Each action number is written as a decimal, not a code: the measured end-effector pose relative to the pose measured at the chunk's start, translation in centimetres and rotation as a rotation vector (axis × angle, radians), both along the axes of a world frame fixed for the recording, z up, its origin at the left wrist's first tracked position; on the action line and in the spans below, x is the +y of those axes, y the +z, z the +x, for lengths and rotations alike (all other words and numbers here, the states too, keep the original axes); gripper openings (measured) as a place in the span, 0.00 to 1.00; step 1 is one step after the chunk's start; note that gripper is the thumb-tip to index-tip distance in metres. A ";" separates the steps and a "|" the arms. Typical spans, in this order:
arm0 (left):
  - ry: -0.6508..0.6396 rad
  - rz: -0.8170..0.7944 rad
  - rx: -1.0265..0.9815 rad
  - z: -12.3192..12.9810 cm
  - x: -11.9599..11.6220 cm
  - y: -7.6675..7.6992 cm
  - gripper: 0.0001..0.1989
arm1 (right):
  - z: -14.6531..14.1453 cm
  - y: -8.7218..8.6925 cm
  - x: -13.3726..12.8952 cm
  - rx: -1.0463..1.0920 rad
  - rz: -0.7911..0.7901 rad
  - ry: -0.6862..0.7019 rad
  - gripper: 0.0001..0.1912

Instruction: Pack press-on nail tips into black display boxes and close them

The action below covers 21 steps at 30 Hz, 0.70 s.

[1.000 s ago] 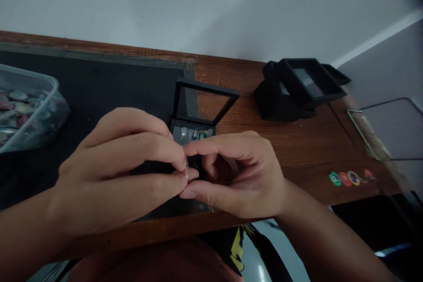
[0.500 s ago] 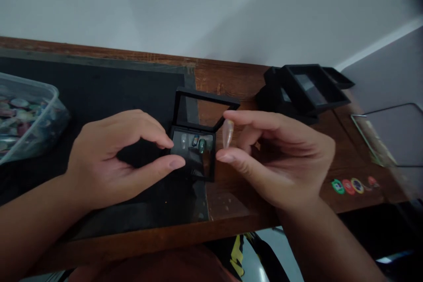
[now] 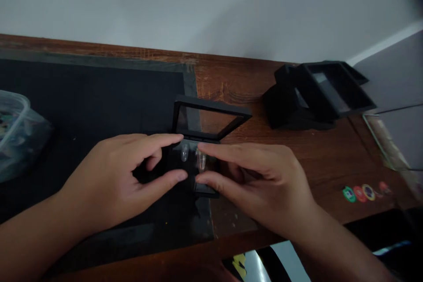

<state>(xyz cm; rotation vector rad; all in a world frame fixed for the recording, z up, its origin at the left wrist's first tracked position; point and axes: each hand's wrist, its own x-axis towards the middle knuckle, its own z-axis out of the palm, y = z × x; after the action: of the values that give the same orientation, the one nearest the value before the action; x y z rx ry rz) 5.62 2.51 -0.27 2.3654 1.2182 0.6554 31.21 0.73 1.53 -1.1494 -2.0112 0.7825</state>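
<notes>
A small black case with a windowed lid [image 3: 213, 105] stands open on the edge of the dark mat. My right hand [image 3: 254, 176] pinches a clear, shiny nail tip [image 3: 201, 161] between thumb and forefinger, over the case's lower half. Left of it, another clear nail tip [image 3: 184, 153] lies in the case. My left hand [image 3: 132, 176] is at the case's left side, thumb and forefinger apart with nothing between them. The rest of the case's contents is hidden behind the right hand's fingers and the held tip.
A clear plastic tub [image 3: 24, 141] of mixed small pieces sits at the far left. Several black cases [image 3: 317, 94] are stacked at the back right. Small round coloured stickers [image 3: 368, 192] lie on the wooden table [image 3: 297, 154] at the right.
My right hand has moved left and down, bringing the nail tip from beside the case to over it. My left hand has shifted slightly right and down. The view has shifted a little.
</notes>
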 end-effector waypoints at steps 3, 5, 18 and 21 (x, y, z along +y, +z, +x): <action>-0.065 0.044 -0.045 0.0 -0.2 0.4 0.18 | -0.8 -0.4 -0.3 0.078 -0.007 0.015 0.18; -0.066 0.083 -0.064 0.0 -0.5 0.7 0.16 | -1.1 -0.5 -0.5 0.131 -0.026 0.008 0.19; 0.093 -0.242 -0.451 1.1 -1.6 1.3 0.16 | -1.3 -0.3 -0.8 -0.033 0.313 -0.039 0.15; 0.126 -0.406 -0.579 1.5 -1.4 1.4 0.10 | -1.5 -0.5 -0.6 -0.043 0.363 -0.025 0.13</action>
<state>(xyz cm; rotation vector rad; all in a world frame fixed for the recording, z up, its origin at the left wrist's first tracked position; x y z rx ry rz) 7.16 1.08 1.14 1.6196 1.1067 0.9457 29.70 0.11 1.07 -0.9824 -2.0633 0.3598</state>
